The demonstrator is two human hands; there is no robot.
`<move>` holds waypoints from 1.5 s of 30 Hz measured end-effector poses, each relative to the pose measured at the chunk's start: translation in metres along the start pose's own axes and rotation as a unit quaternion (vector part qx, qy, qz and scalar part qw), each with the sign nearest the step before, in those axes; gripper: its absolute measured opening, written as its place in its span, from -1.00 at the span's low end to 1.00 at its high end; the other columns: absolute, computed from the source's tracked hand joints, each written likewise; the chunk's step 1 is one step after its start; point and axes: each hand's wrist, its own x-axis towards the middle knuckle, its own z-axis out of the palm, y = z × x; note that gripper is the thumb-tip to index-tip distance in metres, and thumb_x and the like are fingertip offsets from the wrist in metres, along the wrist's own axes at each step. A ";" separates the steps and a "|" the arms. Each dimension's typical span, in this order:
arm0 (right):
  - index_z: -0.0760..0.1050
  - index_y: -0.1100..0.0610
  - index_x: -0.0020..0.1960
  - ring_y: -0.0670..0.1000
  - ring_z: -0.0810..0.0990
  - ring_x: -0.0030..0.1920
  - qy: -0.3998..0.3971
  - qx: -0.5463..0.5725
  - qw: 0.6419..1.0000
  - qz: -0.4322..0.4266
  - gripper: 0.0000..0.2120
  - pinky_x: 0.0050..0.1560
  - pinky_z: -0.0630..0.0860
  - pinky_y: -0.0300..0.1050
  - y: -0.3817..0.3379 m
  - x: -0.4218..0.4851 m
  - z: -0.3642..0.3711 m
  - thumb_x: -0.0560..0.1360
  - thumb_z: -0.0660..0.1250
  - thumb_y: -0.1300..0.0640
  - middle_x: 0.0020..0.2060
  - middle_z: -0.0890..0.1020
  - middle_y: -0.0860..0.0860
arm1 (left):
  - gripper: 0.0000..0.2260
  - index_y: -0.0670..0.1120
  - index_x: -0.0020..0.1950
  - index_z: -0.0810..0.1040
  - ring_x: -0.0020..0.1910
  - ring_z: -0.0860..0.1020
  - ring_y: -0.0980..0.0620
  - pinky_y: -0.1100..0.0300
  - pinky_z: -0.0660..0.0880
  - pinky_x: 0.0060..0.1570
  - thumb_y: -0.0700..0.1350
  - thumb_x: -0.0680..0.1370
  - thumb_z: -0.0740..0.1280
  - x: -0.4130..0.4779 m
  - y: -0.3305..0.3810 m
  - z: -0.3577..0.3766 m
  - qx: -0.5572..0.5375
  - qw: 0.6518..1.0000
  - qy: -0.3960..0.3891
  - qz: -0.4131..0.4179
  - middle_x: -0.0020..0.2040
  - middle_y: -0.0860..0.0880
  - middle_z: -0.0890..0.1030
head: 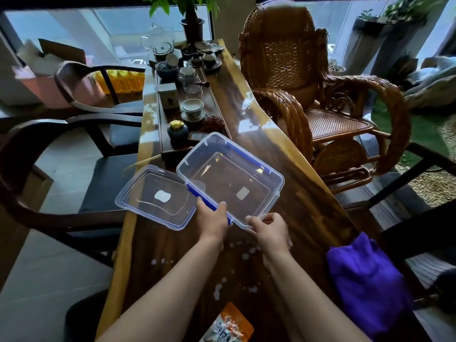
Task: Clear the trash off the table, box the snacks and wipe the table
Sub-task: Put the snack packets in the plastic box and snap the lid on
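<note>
Am gripping empty box (232, 178) near rim with both hands (214, 219), lid (158, 196) set aside, readying for snack pack (229, 325)

A tea tray (165, 134) lies along the far part of the table, at about 11 o'clock. On it stand a lidded cup (192, 108), a dark jar (178, 131) with a gold lid, a glass pitcher (190, 79) and a small grey box (168, 97). Farther, near 12 o'clock, there are teapots (162, 51) and a potted plant (192, 25). A rattan chair (318, 95) stands at 1 o'clock, just beside the table edge. Two dark wooden chairs (74, 154) are at 9 and 10 o'clock. Green grass (424, 134) and gravel (434, 186) show at 3 o'clock.
</note>
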 end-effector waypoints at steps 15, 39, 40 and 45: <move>0.64 0.11 -0.04 0.03 0.71 -0.05 -0.236 -0.064 0.967 -0.067 -0.84 -0.01 0.67 0.08 0.047 -0.115 0.053 0.45 0.52 0.06 -0.13 0.71 0.04 | -0.57 0.00 0.33 0.46 -0.18 0.64 -0.03 0.06 0.58 -0.15 -0.36 0.53 0.30 -0.038 -0.018 -0.237 -0.003 0.994 0.085 0.063 -0.02 -0.18 0.66; 0.16 -0.13 0.54 0.14 0.01 0.57 -0.313 -0.609 0.643 -0.343 -0.20 0.56 0.09 0.05 0.131 -0.118 0.065 0.42 0.49 0.01 0.58 0.10 0.07 | -0.46 0.14 0.49 0.34 -0.13 0.71 -0.03 -0.14 0.65 -0.09 -0.20 0.55 0.35 -0.076 -0.081 -0.347 0.125 0.986 0.103 -0.028 -0.03 0.02 0.69; 0.17 -0.11 0.53 0.13 0.07 0.55 -0.301 -0.604 0.651 -0.346 -0.20 0.54 0.16 0.04 0.129 -0.114 0.064 0.40 0.49 0.04 0.55 0.17 0.07 | -0.45 0.16 0.49 0.34 -0.12 0.70 -0.02 -0.14 0.65 -0.09 -0.20 0.55 0.35 -0.076 -0.083 -0.346 0.132 0.986 0.097 -0.027 -0.01 0.02 0.69; 0.16 -0.04 0.54 0.06 0.31 0.31 -0.265 -0.564 0.692 -0.364 -0.21 0.36 0.37 -0.06 0.126 -0.111 0.058 0.42 0.45 0.17 0.33 0.36 0.01 | -0.45 0.22 0.48 0.34 -0.09 0.69 0.00 -0.11 0.65 -0.10 -0.18 0.55 0.33 -0.086 -0.087 -0.342 0.168 0.982 0.080 -0.034 0.02 0.01 0.68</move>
